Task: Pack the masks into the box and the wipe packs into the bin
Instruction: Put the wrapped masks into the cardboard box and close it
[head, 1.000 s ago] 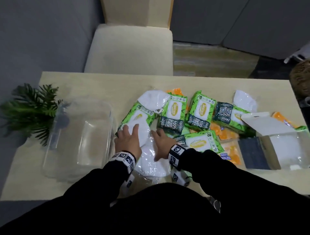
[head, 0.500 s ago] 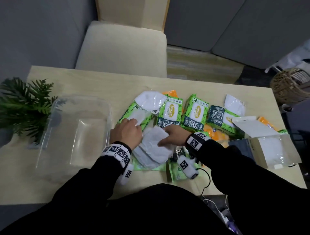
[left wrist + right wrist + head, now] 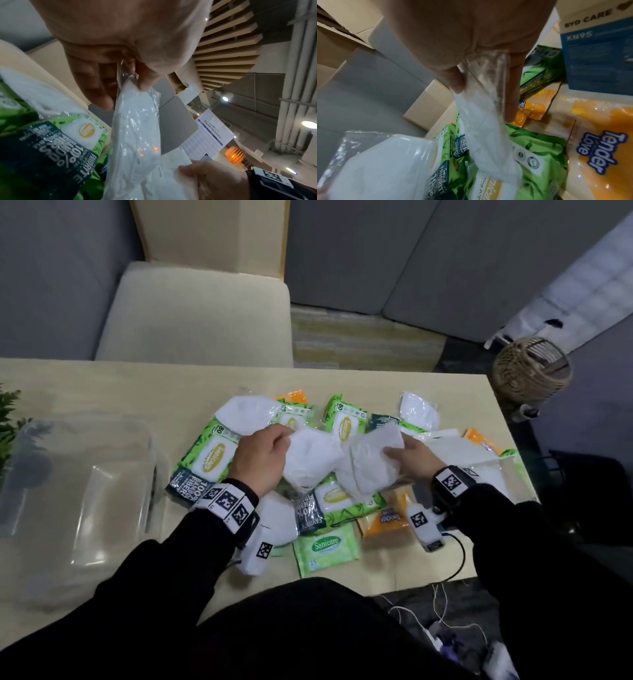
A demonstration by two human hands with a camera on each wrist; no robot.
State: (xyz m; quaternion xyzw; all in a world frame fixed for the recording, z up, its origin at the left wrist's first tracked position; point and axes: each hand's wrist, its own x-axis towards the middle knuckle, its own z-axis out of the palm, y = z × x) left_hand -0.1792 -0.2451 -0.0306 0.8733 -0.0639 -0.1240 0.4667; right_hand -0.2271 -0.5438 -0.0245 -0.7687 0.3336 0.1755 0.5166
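My left hand (image 3: 263,460) pinches one bagged mask (image 3: 310,463) by its wrapper edge; my right hand (image 3: 416,462) grips a second mask (image 3: 371,460). Both hang above the wipe packs (image 3: 337,501), hiding several labels. Right of them, the open box (image 3: 459,445) sits cut off behind my wrist. The clear bin (image 3: 78,491) stands far left, blurred.

Both black-sleeved arms forward, left hand (image 3: 262,460) and right hand (image 3: 412,461) each raised, thumb and fingers pinched.
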